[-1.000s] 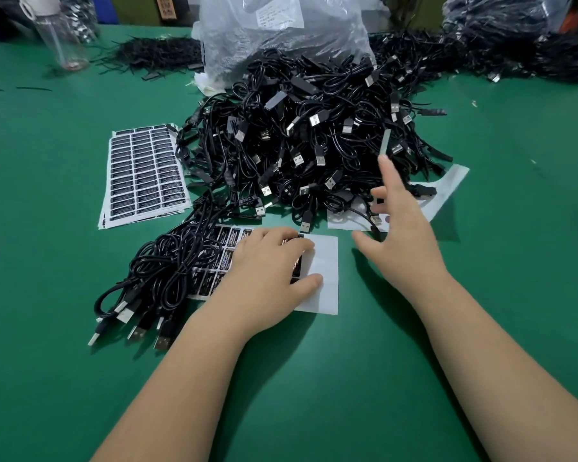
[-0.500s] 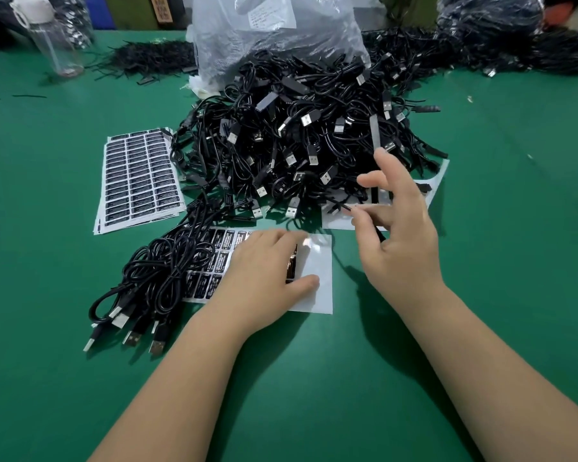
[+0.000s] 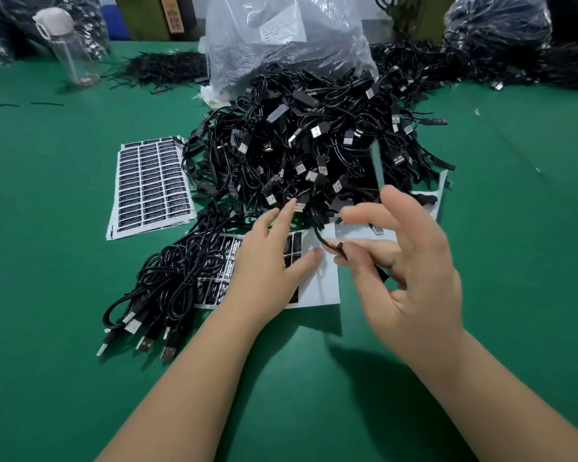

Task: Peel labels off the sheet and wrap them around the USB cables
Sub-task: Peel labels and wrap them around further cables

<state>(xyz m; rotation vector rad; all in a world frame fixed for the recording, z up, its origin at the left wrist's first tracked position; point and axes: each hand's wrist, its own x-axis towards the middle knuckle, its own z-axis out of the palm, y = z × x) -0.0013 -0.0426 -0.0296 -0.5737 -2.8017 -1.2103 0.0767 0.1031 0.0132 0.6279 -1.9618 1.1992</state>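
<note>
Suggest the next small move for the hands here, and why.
Probably bring the cable clear of the pile so the left hand can steady it: the right hand pinches its end with a label stuck on a fingertip.

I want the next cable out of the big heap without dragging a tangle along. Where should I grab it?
Pinch a silver USB plug standing proud on top of the cable heap, coming from above: its rigid body sticks out free, while the loops below interlock.

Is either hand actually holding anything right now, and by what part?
The right hand pinches a black USB cable by its cord, with a peeled label stuck on a raised fingertip. The left hand lies flat on the label sheet.
</note>
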